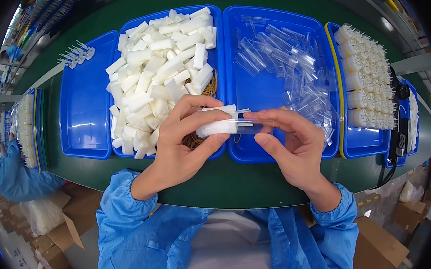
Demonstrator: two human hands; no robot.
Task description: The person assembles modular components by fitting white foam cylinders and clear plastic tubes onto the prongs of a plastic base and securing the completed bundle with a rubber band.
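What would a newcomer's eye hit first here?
Probably the big heap of white blocks in the blue tray left of centre. Next, mid-picture, the left hand gripping white pieces, with the right hand at the clear plastic end. Then the scattered clear plastic pieces in the tray to the right, and the dense rows of white-and-clear units beyond.

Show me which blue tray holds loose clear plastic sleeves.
The blue tray between the white foam blocks and the stacked white parts: only it has loose clear plastic sleeves.
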